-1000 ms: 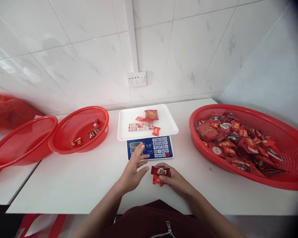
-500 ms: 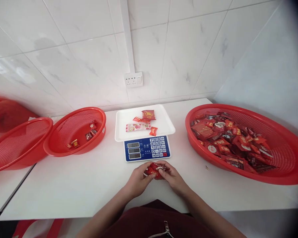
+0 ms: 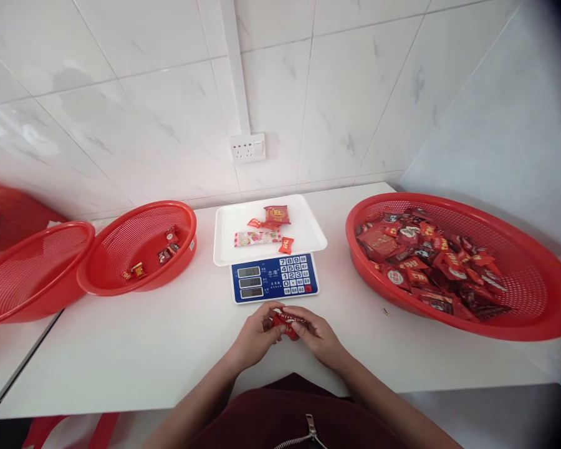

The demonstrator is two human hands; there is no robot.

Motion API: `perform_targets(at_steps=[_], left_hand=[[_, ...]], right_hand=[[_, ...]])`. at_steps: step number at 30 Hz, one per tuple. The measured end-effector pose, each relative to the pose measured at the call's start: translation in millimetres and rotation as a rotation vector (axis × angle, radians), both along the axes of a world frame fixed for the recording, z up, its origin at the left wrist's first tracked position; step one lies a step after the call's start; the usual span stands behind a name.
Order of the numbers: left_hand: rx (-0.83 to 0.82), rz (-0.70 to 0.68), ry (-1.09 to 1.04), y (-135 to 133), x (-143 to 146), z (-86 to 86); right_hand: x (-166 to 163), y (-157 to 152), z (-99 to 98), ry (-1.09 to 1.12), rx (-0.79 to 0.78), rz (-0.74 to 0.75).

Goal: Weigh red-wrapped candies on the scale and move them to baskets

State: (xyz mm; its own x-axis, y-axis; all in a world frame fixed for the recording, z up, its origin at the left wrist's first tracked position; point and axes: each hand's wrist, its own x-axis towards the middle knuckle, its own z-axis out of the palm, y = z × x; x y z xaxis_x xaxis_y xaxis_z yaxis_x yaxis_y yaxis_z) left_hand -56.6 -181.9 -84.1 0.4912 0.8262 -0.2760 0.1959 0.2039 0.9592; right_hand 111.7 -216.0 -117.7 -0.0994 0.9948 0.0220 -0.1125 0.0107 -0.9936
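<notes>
My left hand (image 3: 254, 338) and my right hand (image 3: 322, 342) meet just in front of a digital scale (image 3: 275, 280). Both are closed around red-wrapped candies (image 3: 288, 327), whose exact number the fingers hide. On the scale's white tray (image 3: 226, 219) lie a square red packet (image 3: 277, 214), a long pink-and-white wrapped stick (image 3: 257, 237) and a small red candy (image 3: 286, 245). Another small red candy (image 3: 255, 222) rests beside the square packet.
A large red basket (image 3: 554, 305) at the right holds many red-wrapped candies. Left of the scale, a red basket (image 3: 121, 249) contains several candies, with another red basket (image 3: 32, 274) next to it. A tiny scrap (image 3: 386, 312) lies on the white table (image 3: 159, 349).
My fingers have shifted on the candies and now cover more of them. The whole view has moved slightly; the things on the tray have stayed in place.
</notes>
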Motion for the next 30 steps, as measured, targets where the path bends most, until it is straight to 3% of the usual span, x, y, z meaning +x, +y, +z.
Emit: perform_targets(at_steps=[8, 16, 22, 30], left_hand=[[0.025, 0.060, -0.103, 2.8, -0.1, 2.3], [-0.056, 0.115, -0.113, 8.2, -0.5, 3.2], [-0.068, 0.094, -0.191, 4.0, 5.5, 7.3], [-0.053, 0.061, -0.107, 3.5, 1.7, 1.0]], right_hand=[[1.0, 2.5, -4.0, 0.014, -0.131, -0.055], [8.0, 4.1, -1.2, 0.346, -0.248, -0.044], [4.1, 2.3, 0.7, 0.242, -0.208, 0.105], [2.9, 1.3, 11.6, 0.130, -0.226, 0.094]])
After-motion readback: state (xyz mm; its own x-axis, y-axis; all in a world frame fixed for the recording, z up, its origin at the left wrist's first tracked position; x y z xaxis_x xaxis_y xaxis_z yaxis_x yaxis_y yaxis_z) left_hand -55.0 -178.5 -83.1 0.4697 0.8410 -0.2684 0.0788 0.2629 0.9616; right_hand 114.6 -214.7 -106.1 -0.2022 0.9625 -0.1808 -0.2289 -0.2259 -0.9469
